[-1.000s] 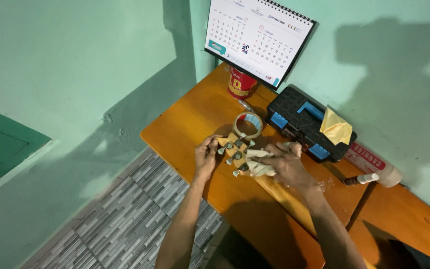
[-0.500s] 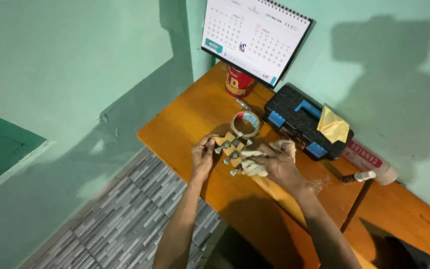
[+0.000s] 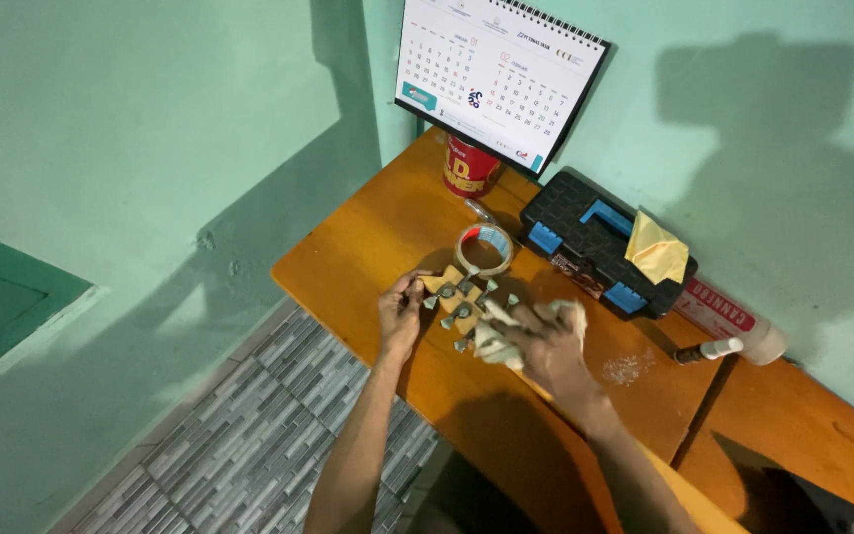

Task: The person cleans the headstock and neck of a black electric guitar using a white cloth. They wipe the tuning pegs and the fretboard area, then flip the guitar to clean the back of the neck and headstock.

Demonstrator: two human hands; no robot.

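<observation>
My left hand (image 3: 400, 314) lies curled at the edge of a small wooden piece fitted with metal pegs (image 3: 459, 302), fingertips pinching its near end; my right hand (image 3: 544, 346) is closed round a crumpled pale cloth (image 3: 491, 336) pressed against that piece, mid-table (image 3: 368, 237). Just beyond it lies a roll of tape (image 3: 483, 249); further back stand a red tin (image 3: 469, 168), a black case with blue latches (image 3: 590, 242) bearing a yellow cloth (image 3: 656, 249), and a white desk calendar (image 3: 496, 69).

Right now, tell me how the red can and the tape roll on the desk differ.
The can is red and stands tall; the tape roll is pale brown and lies flat. The can is a closed-sided cylinder, while the roll is an open ring showing the desk through its middle. The can sits at the calendar; the roll lies nearer the hands. Both are round and untouched.
</observation>
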